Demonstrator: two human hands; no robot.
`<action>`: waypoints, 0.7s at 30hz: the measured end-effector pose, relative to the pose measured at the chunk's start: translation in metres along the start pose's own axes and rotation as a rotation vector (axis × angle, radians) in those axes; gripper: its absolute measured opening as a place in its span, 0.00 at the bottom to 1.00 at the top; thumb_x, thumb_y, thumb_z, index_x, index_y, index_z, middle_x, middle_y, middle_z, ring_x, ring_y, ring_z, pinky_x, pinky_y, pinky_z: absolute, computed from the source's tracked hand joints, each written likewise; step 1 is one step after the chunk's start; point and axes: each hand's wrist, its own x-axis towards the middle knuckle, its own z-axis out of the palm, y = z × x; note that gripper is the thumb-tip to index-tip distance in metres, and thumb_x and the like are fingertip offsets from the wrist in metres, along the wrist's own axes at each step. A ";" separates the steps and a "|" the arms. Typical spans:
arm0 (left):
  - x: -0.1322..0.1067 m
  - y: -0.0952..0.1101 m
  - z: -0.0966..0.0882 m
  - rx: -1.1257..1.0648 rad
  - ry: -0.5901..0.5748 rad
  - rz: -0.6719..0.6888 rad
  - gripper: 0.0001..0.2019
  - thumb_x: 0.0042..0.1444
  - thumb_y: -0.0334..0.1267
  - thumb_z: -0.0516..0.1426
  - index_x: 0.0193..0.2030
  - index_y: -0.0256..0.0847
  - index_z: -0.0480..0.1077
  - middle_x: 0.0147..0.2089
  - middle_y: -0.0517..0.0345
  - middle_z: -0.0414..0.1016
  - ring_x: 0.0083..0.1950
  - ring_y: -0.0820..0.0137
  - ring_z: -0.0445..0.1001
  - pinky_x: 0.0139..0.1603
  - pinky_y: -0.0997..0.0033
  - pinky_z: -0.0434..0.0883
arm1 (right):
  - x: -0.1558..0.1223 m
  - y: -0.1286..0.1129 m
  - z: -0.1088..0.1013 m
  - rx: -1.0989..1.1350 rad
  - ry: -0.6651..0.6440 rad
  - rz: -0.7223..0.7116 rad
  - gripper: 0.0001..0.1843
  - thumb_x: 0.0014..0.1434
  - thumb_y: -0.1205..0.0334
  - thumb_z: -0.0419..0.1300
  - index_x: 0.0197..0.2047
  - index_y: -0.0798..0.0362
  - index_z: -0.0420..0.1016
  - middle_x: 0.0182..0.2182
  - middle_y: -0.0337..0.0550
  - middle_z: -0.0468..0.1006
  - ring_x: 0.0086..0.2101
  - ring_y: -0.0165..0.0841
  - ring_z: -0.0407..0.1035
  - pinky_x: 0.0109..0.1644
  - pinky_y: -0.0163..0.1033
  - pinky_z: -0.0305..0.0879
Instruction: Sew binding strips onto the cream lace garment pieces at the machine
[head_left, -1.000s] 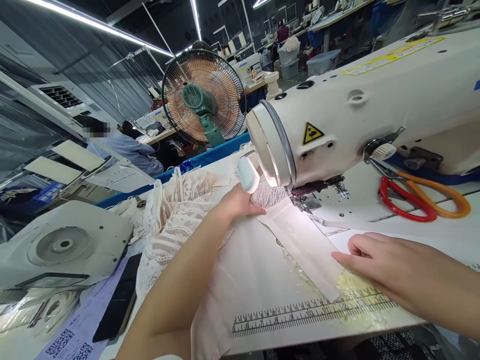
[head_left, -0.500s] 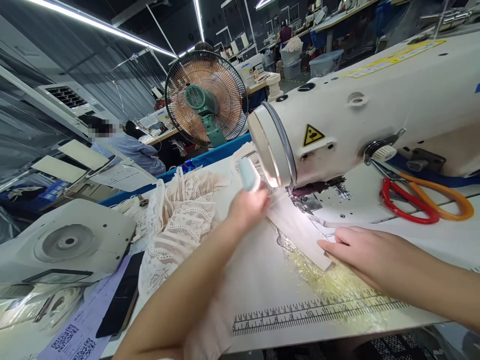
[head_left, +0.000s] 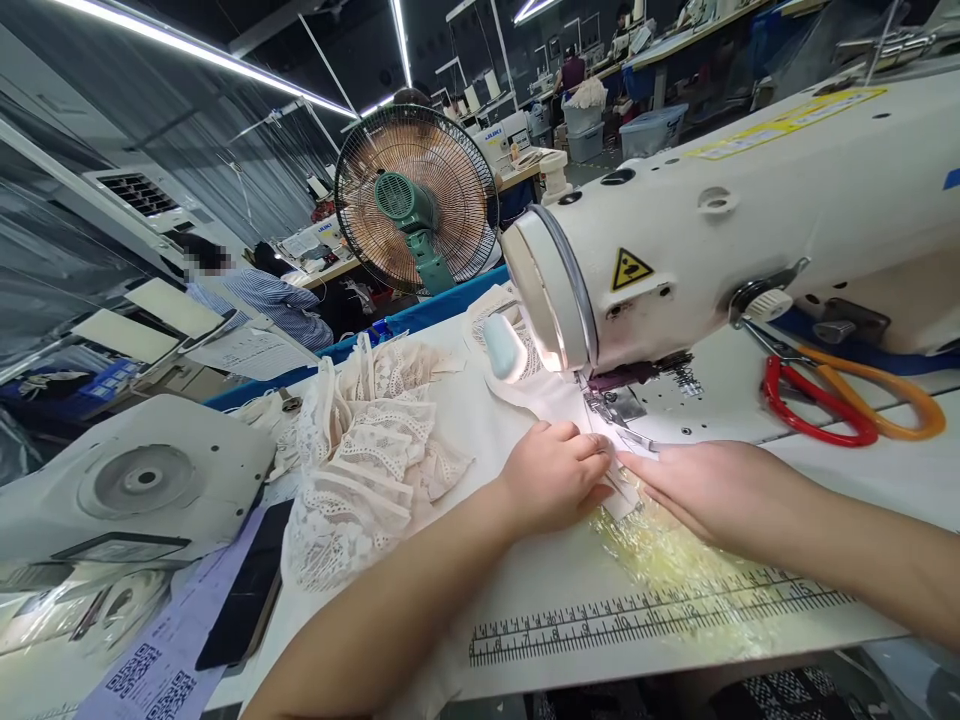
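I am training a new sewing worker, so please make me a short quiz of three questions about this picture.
1. True or false: both hands press the cream fabric flat just in front of the presser foot.
2. Which tool lies on the machine bed to the right of the needle? A) red and orange scissors B) a screwdriver C) a black stapler
3. Fill in: the printed ruler runs along the ______ edge of the table.

Key
1. True: the left hand and the right hand lie flat on the fabric, fingertips close together.
2. A: the scissors.
3. Near (front) edge.
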 end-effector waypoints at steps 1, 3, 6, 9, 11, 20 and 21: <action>0.000 -0.001 0.000 0.004 0.001 -0.001 0.14 0.58 0.44 0.51 0.43 0.39 0.71 0.53 0.56 0.72 0.39 0.67 0.68 0.32 0.67 0.62 | 0.001 -0.002 -0.004 -0.003 -0.043 0.020 0.27 0.53 0.69 0.55 0.57 0.44 0.65 0.29 0.43 0.77 0.24 0.34 0.67 0.22 0.36 0.38; 0.001 -0.003 0.001 0.006 0.002 -0.004 0.14 0.59 0.44 0.50 0.44 0.40 0.71 0.53 0.55 0.72 0.39 0.67 0.67 0.31 0.67 0.61 | 0.004 -0.006 -0.012 -0.010 -0.124 0.058 0.29 0.55 0.69 0.54 0.60 0.46 0.63 0.29 0.45 0.78 0.26 0.36 0.69 0.22 0.37 0.41; 0.002 -0.007 0.002 0.005 -0.007 0.001 0.13 0.60 0.41 0.50 0.44 0.40 0.72 0.53 0.57 0.72 0.38 0.68 0.67 0.30 0.68 0.61 | 0.008 -0.012 -0.024 -0.006 -0.199 0.110 0.28 0.58 0.69 0.51 0.62 0.49 0.59 0.27 0.48 0.78 0.28 0.39 0.71 0.23 0.38 0.45; 0.004 -0.012 0.004 0.008 -0.022 0.015 0.12 0.60 0.38 0.49 0.42 0.40 0.72 0.53 0.59 0.73 0.35 0.70 0.66 0.30 0.69 0.62 | 0.013 -0.018 -0.032 0.003 -0.253 0.157 0.29 0.59 0.68 0.50 0.64 0.52 0.56 0.29 0.52 0.78 0.29 0.41 0.72 0.23 0.38 0.49; 0.005 -0.015 0.005 0.018 -0.015 0.023 0.13 0.60 0.36 0.48 0.40 0.40 0.73 0.52 0.60 0.73 0.33 0.71 0.66 0.31 0.69 0.63 | 0.017 -0.020 -0.034 0.005 -0.285 0.176 0.30 0.60 0.67 0.49 0.66 0.54 0.52 0.29 0.53 0.78 0.28 0.41 0.72 0.24 0.39 0.51; 0.012 -0.035 0.011 0.069 0.039 0.046 0.14 0.61 0.36 0.48 0.41 0.40 0.74 0.52 0.62 0.74 0.32 0.71 0.67 0.34 0.69 0.65 | 0.024 -0.029 -0.034 -0.003 -0.275 0.233 0.29 0.65 0.59 0.44 0.67 0.54 0.47 0.27 0.52 0.78 0.29 0.43 0.73 0.25 0.39 0.55; 0.012 -0.036 0.011 0.075 0.046 0.044 0.13 0.60 0.35 0.48 0.41 0.40 0.74 0.51 0.62 0.74 0.32 0.71 0.67 0.35 0.69 0.66 | 0.024 -0.030 -0.034 -0.011 -0.271 0.234 0.29 0.65 0.59 0.44 0.67 0.54 0.47 0.27 0.51 0.78 0.29 0.43 0.73 0.24 0.39 0.55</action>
